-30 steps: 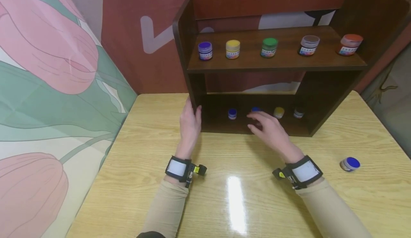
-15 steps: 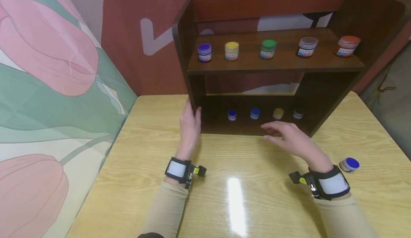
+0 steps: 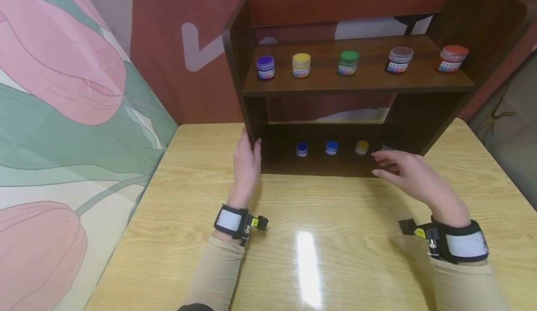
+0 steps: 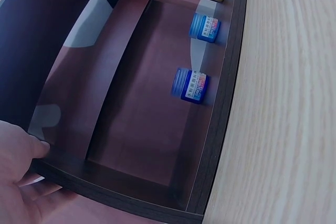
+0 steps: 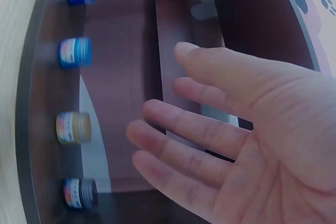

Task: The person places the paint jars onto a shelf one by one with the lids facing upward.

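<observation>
My left hand (image 3: 246, 162) grips the left side panel of a dark wooden shelf (image 3: 320, 78), thumb on the inner face and fingers outside. Holding nothing, my right hand (image 3: 409, 173) hovers in front of the lower level's right end, fingers loosely bent. On that level stands a row of small paint jars: dark blue (image 3: 301, 150), lighter blue (image 3: 332, 148), yellow (image 3: 362, 148) and, partly behind the right fingers in the head view, black (image 5: 79, 193).
Along the upper level stand purple (image 3: 265, 67), yellow (image 3: 301, 65), green (image 3: 348, 64), black (image 3: 399, 60) and orange-red (image 3: 452, 59) jars. The light wooden table (image 3: 176, 208) meets a patterned cloth backdrop (image 3: 189, 92).
My right hand has moved rightward along the lower level, away from the lighter blue jar. The lone blue jar on the table's right is now hidden behind it. The left hand stays put.
</observation>
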Demonstrator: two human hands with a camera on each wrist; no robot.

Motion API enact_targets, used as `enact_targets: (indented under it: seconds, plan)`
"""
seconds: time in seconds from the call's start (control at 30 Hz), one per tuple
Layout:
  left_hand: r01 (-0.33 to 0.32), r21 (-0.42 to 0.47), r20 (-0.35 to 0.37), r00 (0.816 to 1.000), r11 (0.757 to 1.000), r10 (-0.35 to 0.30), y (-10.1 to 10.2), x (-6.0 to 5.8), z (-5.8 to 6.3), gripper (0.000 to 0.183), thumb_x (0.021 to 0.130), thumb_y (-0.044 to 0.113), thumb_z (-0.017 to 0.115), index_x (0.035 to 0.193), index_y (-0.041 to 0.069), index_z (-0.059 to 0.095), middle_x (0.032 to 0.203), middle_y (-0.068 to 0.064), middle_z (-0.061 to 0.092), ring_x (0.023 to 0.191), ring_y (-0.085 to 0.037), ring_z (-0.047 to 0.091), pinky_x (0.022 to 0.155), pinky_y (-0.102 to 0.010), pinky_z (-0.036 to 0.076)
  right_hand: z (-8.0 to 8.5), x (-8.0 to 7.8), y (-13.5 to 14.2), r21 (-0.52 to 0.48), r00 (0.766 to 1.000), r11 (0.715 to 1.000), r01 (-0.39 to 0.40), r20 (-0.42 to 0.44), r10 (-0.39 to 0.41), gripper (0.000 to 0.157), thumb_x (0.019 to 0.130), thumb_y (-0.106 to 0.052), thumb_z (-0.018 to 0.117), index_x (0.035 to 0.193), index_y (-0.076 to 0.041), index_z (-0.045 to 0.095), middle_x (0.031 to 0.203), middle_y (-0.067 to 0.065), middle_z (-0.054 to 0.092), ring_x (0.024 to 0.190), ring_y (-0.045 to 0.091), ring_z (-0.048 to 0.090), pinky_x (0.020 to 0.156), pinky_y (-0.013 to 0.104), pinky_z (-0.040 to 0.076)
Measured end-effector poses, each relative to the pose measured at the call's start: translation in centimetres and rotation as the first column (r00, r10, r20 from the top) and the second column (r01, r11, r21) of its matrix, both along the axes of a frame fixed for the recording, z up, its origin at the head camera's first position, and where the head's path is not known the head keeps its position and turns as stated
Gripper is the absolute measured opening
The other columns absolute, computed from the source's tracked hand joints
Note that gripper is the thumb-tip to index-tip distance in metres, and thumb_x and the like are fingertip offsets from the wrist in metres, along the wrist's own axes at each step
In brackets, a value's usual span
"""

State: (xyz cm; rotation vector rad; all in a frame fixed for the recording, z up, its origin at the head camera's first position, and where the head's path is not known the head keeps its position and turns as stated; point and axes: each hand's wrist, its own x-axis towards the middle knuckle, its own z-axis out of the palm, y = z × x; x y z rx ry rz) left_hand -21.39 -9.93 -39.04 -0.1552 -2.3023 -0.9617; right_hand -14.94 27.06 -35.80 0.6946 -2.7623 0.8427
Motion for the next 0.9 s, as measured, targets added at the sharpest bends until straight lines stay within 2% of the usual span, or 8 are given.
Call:
enact_targets:
  seconds: [0.2, 0.4, 0.67, 0.9]
  plan:
    - [-0.004, -0.004, 0.012, 1.000, 1.000, 0.004, -0.1, 0.0, -0.1, 0.043, 0.099, 0.015, 0.055, 0.138, 0.000, 0.047, 0.126, -0.022, 0.064, 0.115, -0.034, 0.062, 0.095, -0.047, 0.052, 0.2, 0.2, 1.4, 0.018, 0.999, 1.000, 0.011, 0.033, -0.012, 0.041, 0.086, -0.010, 0.071, 0.121, 0.010, 0.061, 0.110, 0.030, 0.068, 0.090, 0.040, 0.068, 0.076, 0.057, 0.056]
    - [0.005, -0.008, 0.006, 1.000, 1.000, -0.005, 0.1, 0.0, -0.1, 0.042, 0.099, 0.016, 0.054, 0.138, 0.001, 0.048, 0.126, -0.021, 0.064, 0.116, -0.033, 0.062, 0.095, -0.047, 0.053, 0.3, 0.4, 3.0, 0.121, 0.989, 0.991, 0.052, 0.131, -0.068, 0.042, 0.089, -0.014, 0.069, 0.122, 0.011, 0.060, 0.106, 0.030, 0.068, 0.092, 0.043, 0.066, 0.079, 0.061, 0.052]
    - [-0.001, -0.005, 0.007, 1.000, 1.000, 0.001, 0.1, 0.0, -0.1, 0.042, 0.098, 0.015, 0.055, 0.137, 0.001, 0.048, 0.126, -0.021, 0.064, 0.115, -0.034, 0.062, 0.094, -0.047, 0.053, 0.2, 0.7, 6.2, 0.249, 0.941, 0.966, 0.069, 0.305, -0.146, 0.041, 0.088, -0.015, 0.069, 0.118, 0.012, 0.061, 0.113, 0.037, 0.063, 0.097, 0.051, 0.062, 0.079, 0.063, 0.052]
    - [0.005, 0.002, -0.015, 1.000, 1.000, -0.005, 0.0, 0.0, -0.1, 0.042, 0.099, 0.015, 0.055, 0.138, 0.001, 0.048, 0.127, -0.021, 0.064, 0.116, -0.034, 0.062, 0.096, -0.047, 0.052, 0.0, 0.9, 8.5, 0.299, 0.903, 0.949, 0.103, 0.371, -0.215, 0.042, 0.084, -0.015, 0.072, 0.114, 0.013, 0.061, 0.108, 0.040, 0.062, 0.097, 0.056, 0.059, 0.080, 0.066, 0.048]
